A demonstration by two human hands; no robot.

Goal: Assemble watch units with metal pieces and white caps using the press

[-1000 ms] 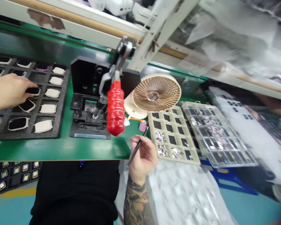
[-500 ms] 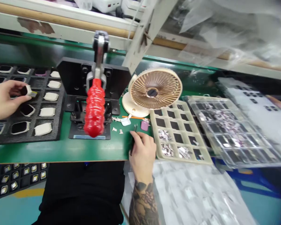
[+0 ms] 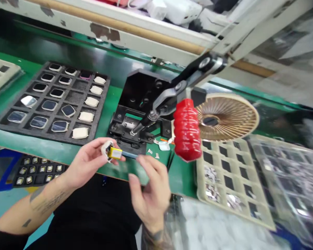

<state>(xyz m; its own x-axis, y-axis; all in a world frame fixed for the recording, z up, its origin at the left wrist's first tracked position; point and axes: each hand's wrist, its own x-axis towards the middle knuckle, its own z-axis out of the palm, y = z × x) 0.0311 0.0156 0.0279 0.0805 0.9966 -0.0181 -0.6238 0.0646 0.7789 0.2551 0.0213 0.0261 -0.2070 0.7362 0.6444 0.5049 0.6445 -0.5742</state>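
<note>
My left hand (image 3: 90,161) is closed on a small white smartwatch case (image 3: 104,150) above the front edge of the bench. A yellow battery (image 3: 116,153) sticks out of the case toward the right. Just right of it, my right hand (image 3: 151,189) hovers with thumb and fingers apart, holding nothing that I can see. Black tweezers (image 3: 170,160) lie on the green bench beyond the right fingers. Behind the hands stands a black toggle press (image 3: 131,130) with a red ribbed handle (image 3: 187,130).
A black foam tray (image 3: 49,133) of watch cases sits to the left. A beige fan (image 3: 226,118) stands behind the red handle. To the right are a compartment box (image 3: 237,170) of small parts and a clear-lidded box (image 3: 289,173). Another foam tray (image 3: 39,170) is below the bench edge.
My left hand has brought the watch case from the foam tray to in front of the press. My right hand has left the tweezers and moved toward it. The view has turned left.
</note>
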